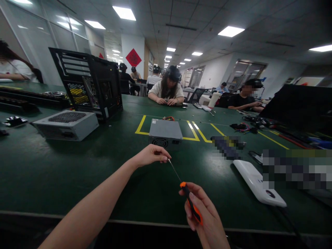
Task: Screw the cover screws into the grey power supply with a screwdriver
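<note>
My right hand is wrapped round the orange and black handle of a screwdriver. Its thin shaft points up and to the left. At the shaft's tip, my left hand is pinched shut with thumb and fingertips; whatever is between them is too small to make out. Just beyond my left hand, a grey computer power supply lies on the green table, its fan and socket side facing me. Neither hand touches it.
Left of centre stand a second power supply and an open black computer case. A white device lies at right, near cables and a dark monitor. Across the table sits a person. Yellow tape marks the tabletop.
</note>
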Available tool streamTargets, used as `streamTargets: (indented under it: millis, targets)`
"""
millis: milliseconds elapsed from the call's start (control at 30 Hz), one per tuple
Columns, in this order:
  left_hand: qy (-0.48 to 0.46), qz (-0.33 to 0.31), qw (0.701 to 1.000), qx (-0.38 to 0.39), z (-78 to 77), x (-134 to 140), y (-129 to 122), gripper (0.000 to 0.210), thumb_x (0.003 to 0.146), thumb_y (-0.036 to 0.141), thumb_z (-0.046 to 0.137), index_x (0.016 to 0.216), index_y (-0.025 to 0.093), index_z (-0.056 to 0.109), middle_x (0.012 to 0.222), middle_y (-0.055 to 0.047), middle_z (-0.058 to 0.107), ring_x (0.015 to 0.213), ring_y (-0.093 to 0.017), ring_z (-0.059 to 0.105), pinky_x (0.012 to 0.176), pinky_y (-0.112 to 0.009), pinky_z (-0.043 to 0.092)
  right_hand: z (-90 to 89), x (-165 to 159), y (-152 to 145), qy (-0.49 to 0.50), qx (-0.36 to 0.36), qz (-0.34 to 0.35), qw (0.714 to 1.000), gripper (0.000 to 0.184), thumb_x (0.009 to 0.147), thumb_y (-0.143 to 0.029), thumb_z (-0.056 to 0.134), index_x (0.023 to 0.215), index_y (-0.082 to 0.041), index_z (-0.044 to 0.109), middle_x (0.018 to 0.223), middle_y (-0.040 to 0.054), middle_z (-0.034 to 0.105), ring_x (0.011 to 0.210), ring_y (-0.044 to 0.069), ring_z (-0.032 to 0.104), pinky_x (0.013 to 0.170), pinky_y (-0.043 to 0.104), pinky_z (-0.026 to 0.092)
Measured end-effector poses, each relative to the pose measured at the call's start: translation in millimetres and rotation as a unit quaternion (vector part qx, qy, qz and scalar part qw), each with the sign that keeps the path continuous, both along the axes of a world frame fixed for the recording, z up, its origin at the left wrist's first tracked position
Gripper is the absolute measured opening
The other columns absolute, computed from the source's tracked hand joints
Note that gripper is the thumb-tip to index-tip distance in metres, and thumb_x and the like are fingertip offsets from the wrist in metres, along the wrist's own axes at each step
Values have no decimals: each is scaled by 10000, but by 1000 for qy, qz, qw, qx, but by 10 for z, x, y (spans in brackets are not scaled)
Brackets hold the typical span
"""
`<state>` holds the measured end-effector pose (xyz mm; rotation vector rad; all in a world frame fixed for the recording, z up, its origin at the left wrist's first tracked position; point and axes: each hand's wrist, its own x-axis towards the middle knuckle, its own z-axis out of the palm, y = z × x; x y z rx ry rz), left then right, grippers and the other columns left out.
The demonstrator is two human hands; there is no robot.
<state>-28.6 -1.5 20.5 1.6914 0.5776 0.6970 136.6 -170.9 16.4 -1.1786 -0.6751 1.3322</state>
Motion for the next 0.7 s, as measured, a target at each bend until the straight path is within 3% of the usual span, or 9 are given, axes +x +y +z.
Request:
streamTargets:
  millis: [333, 700]
  targets:
    - [-55, 3, 994, -98, 5, 27, -37, 224, 686, 290, 657, 821, 113, 630, 744, -32, 611, 653, -82, 537, 630, -232, 427, -2, -51, 10, 23, -9, -14, 1000, 349, 661, -416, 629, 947, -223, 572, 824, 35, 592, 452, 52, 373, 345, 164, 252]
    - [-66, 4, 988, -141, -1, 26, -33, 236, 701, 324, 645, 808, 118, 602, 745, -20, 603, 641, -75, 537, 618, -222, 409, -47, -69, 23, 40, -2, 2, 999, 381, 634, -389, 660, 955, -209, 566, 812, 35, 590, 433, 42, 359, 343, 167, 237]
